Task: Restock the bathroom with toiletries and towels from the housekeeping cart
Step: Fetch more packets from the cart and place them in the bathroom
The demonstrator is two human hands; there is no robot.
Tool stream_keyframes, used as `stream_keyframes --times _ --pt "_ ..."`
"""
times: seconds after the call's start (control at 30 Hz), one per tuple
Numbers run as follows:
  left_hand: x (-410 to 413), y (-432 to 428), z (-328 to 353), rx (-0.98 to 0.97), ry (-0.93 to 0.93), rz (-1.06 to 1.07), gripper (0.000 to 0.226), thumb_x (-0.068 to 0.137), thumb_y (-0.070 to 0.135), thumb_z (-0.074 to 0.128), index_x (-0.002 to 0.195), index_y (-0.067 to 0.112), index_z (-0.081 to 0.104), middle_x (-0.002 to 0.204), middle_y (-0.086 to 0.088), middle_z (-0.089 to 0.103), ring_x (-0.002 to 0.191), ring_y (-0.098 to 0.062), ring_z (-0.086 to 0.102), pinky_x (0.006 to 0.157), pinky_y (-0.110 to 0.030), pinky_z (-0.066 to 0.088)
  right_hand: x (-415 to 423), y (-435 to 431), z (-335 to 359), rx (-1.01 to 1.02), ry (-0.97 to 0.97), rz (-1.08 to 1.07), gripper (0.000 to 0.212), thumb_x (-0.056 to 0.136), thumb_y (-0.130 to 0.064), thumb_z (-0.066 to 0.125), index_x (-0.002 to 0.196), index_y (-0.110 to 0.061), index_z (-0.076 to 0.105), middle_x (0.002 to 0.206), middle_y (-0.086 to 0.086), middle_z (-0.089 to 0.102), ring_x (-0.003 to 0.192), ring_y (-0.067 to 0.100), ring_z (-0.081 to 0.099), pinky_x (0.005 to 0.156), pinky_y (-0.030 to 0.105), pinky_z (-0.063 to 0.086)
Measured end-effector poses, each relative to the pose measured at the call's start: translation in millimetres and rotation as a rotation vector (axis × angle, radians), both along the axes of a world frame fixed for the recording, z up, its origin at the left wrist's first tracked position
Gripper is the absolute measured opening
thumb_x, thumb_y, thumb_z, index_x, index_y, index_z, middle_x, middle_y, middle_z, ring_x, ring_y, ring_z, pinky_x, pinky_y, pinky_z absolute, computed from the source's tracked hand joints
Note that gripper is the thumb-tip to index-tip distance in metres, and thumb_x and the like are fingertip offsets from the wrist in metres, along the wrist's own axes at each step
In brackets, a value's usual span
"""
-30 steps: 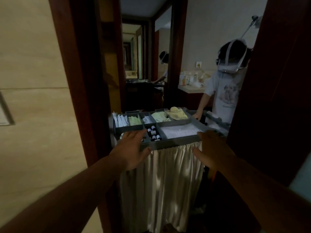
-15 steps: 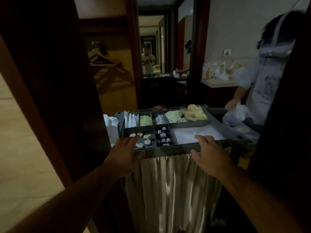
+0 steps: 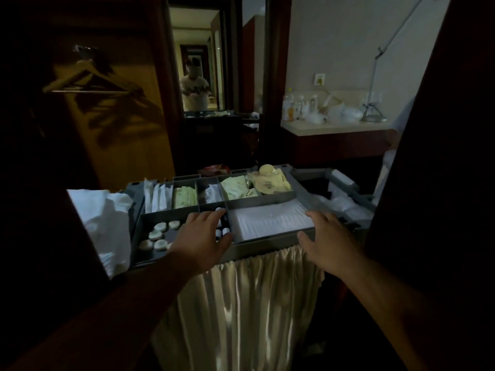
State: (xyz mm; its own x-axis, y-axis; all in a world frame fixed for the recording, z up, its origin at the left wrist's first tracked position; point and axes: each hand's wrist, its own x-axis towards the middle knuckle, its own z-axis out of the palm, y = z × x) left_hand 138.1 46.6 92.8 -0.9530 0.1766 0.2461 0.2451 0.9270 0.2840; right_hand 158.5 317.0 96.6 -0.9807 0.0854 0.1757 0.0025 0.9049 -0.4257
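Dark red-brown wood of a door frame [image 3: 40, 183] fills the left edge, with a wooden hanger [image 3: 88, 79] on a rail in the dim wardrobe behind it. Just right of the frame, a heap of white towels [image 3: 104, 218] lies against the left end of the housekeeping cart [image 3: 267, 243], whose grey compartmented tray sits above a pale satin skirt [image 3: 241, 303]. In the tray's near-left compartment lie small round soaps [image 3: 158, 234]; behind them stand white sachets [image 3: 158, 196] and green packets [image 3: 184, 198], each in its own back compartment. My left hand [image 3: 203, 236] reaches over the tray, palm down, fingers loosely spread and holding nothing; it hovers above the narrow compartment of small dark bottles with white caps [image 3: 223, 231], which it partly hides, so I cannot tell whether the fingertips touch them. To the right, yellow-green packets [image 3: 235, 190] and a yellowish wrapped item with a rounded top [image 3: 269, 179] fill the back-right compartment, and a folded white ribbed cloth [image 3: 267, 220] fills the large near-right one. My right hand [image 3: 329, 236] is open, fingers spread, empty, at the tray's near-right corner, beside the cloth; contact with the rim is unclear. Beyond the cart, a mirror [image 3: 198, 76] shows a person in a light shirt, and further right a counter [image 3: 334, 127] carries bottles and white bags beneath a metal lamp arm [image 3: 375, 76]. A dark door panel [image 3: 442, 156] closes the right edge.
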Motion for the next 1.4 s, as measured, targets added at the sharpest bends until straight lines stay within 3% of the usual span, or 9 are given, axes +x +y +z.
stream_keyframes --times 0.2,0.33,0.53,0.83,1.07,1.4 --pt "-57 -4 16 0.035 0.032 -0.019 0.066 0.099 0.048 0.049 0.156 0.024 0.026 0.156 -0.001 0.039 0.144 -0.025 0.026 0.115 -0.044 0.03 -52 6 20 0.077 0.026 0.009 0.062 0.099 -0.044 0.05 0.154 -0.024 0.028 0.159 0.006 0.029 0.14 0.027 0.037 0.109 0.039 0.038" --pt "-93 -18 26 0.067 0.026 0.0 0.067 0.099 0.05 0.048 0.156 0.024 0.024 0.155 -0.002 0.039 0.144 -0.026 0.025 0.116 -0.047 0.031 -91 -3 33 0.16 0.065 0.059 0.062 0.098 -0.044 0.052 0.152 -0.023 0.031 0.151 0.007 0.038 0.132 0.025 0.043 0.103 0.037 0.042" --pt "-129 -47 18 0.16 0.02 0.06 0.063 0.1 0.047 0.049 0.155 0.025 0.028 0.157 -0.002 0.038 0.146 -0.026 0.025 0.115 -0.043 0.029 -141 -41 38 0.174 0.09 0.107 0.059 0.098 -0.042 0.052 0.151 -0.022 0.035 0.15 0.007 0.039 0.131 0.028 0.044 0.102 0.037 0.043" --pt "-165 -93 -33 0.232 -0.034 0.22 0.058 0.099 0.041 0.055 0.151 0.023 0.037 0.149 -0.005 0.048 0.14 -0.026 0.034 0.112 -0.042 0.035 -200 -93 -11 0.209 0.013 0.245 0.055 0.099 -0.045 0.047 0.149 -0.023 0.036 0.148 0.004 0.04 0.13 0.026 0.043 0.1 0.037 0.043" --pt "-205 -98 -70 0.409 -0.076 0.326 0.055 0.097 0.039 0.057 0.147 0.023 0.043 0.14 -0.004 0.055 0.134 -0.026 0.039 0.108 -0.047 0.04 -263 -117 -49 0.218 -0.02 0.355 0.054 0.099 -0.044 0.048 0.147 -0.022 0.04 0.143 0.005 0.048 0.132 0.026 0.04 0.106 0.037 0.039" --pt "-288 -107 -106 0.298 -0.124 0.426 0.05 0.097 0.037 0.056 0.145 0.023 0.047 0.137 -0.003 0.058 0.129 -0.024 0.041 0.107 -0.043 0.04 -379 -136 -89 0.178 -0.099 0.473 0.05 0.097 -0.044 0.054 0.142 -0.022 0.048 0.135 0.006 0.054 0.126 0.027 0.044 0.103 0.037 0.041"
